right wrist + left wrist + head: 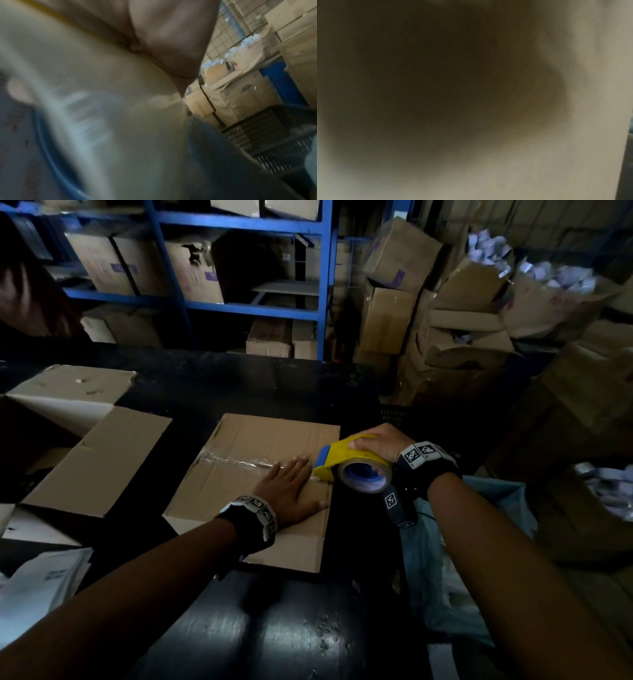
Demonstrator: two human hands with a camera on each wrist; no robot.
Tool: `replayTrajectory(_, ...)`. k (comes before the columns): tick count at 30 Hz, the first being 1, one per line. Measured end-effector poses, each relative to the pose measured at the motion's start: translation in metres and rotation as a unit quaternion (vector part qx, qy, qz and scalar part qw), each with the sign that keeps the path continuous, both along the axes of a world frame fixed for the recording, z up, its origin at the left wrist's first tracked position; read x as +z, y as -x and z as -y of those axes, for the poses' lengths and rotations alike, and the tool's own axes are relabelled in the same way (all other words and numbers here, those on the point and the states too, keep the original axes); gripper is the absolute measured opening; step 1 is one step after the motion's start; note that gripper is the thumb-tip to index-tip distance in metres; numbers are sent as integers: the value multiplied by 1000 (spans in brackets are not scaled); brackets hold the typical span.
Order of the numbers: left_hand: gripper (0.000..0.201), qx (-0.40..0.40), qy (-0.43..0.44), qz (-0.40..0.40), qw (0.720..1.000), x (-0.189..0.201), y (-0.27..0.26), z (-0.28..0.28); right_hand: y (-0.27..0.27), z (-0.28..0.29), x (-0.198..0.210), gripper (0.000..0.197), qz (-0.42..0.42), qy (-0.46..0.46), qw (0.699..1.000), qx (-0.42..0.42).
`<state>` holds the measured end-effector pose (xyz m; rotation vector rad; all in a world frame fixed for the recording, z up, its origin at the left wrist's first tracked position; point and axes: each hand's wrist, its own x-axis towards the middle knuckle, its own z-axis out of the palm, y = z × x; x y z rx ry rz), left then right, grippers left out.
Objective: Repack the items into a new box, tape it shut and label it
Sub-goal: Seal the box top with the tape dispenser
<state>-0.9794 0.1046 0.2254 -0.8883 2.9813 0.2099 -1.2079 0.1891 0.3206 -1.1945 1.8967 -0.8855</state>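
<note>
A closed cardboard box [239, 491] lies on the dark table [274, 628], with a strip of clear tape [236, 462] running along its top seam. My left hand [291, 491] lies flat on the box top, fingers straight, pressing near the tape's right end. My right hand [373, 445] grips a yellow tape dispenser [339, 460] at the box's right edge; its tape roll [364, 477] has a blue core. The left wrist view is a dark blur against cardboard [573, 162]. The right wrist view shows the tape roll [102, 108], blurred, under my palm.
An open empty box [85, 460] sits at the left of the table, white mailers [41, 583] at the near left. A pale blue bag [445, 577] hangs at the table's right. Blue shelving [239, 302] and stacked cartons [445, 337] stand behind; a black crate [265, 135] is on the floor.
</note>
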Motion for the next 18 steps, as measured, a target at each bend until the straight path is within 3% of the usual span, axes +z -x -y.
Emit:
replayTrajectory(2, 107, 0, 6, 3, 1000, 2, 0, 0, 5, -2, 4, 14, -8, -1, 1000, 0)
replayTrajectory(11, 102, -7, -5, 17, 1000, 5, 2, 0, 26, -21, 13, 26, -36, -7, 999, -8)
replayTrajectory(18, 109, -10, -10, 15, 1000, 8, 2, -1, 36, -29, 23, 29, -40, -22, 999, -11)
